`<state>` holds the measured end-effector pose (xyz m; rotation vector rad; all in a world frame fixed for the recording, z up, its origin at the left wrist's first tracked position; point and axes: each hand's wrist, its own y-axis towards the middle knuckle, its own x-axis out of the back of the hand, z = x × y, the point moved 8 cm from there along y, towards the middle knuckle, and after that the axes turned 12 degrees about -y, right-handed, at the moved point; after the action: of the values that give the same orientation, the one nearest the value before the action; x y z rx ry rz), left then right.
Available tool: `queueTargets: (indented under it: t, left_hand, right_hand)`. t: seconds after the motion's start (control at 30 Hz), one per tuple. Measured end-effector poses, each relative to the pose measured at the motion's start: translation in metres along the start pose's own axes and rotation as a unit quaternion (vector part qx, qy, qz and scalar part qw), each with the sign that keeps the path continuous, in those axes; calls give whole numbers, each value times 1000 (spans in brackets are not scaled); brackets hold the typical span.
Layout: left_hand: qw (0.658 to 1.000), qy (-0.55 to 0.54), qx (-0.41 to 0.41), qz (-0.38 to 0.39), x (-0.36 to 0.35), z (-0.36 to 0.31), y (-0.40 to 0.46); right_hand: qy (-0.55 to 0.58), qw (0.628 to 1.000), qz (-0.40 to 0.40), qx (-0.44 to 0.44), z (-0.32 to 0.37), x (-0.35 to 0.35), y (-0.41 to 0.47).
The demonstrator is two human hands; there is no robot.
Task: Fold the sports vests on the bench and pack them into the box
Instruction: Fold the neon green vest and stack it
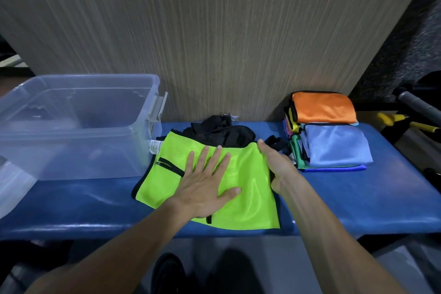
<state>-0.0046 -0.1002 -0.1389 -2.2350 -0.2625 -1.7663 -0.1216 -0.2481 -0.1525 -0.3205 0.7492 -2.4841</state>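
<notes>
A neon green vest with black trim lies partly folded on the blue bench. My left hand presses flat on its middle, fingers spread. My right hand rests edge-on along the vest's right side, fingers straight. A crumpled black vest lies behind the green one against the wall. A clear plastic box stands open on the bench at the left. On the right sits a pile of folded vests, a light blue one and an orange one on top.
A wood-grain wall rises directly behind the bench. Grey and yellow tool handles lie past the bench's right end. My dark shoe shows on the floor below the front edge.
</notes>
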Motion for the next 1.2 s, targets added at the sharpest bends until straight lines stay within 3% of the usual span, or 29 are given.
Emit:
queueTargets:
  t: [0.1, 0.17, 0.27, 0.33, 0.43, 0.5, 0.6, 0.8, 0.97, 1.1, 1.2]
  left_hand:
    - [1000, -10, -10, -14, 5, -5, -1]
    - [1000, -16, -14, -16, 6, -7, -3]
    - [1000, -5, -13, -14, 8, -3, -7]
    - [998, -8, -12, -54, 23, 3, -9]
    - [982, 6, 29, -187, 70, 20, -15]
    - [969, 21, 99, -225, 90, 43, -19]
    - [963, 15, 190, -192, 90, 67, -21]
    - [955, -38, 250, -153, 79, 72, -15]
    - [956, -72, 218, -183, 90, 70, -12]
    - [957, -116, 179, -198, 92, 68, -14]
    - [965, -92, 183, -164, 76, 72, -12]
  right_hand:
    - [-6, 999, -36, 23, 2, 3, 0]
    - [-90, 984, -123, 92, 13, 13, -5]
    - [-302, 897, -236, 220, 34, 19, -21]
    - [-347, 872, -245, 245, 36, 15, -25]
    - [-351, 884, -226, 212, 31, 17, -22]
    - [-339, 900, -207, 181, 26, 22, -18]
    - [-294, 924, -185, 158, 18, 29, -11]
    - [-195, 956, -168, 138, 6, 35, -11]
    - [-277, 921, -211, 172, 13, 39, -23]
    - [-384, 863, -238, 227, 29, 54, -38]
    - [-408, 855, -235, 218, 23, 59, -40]
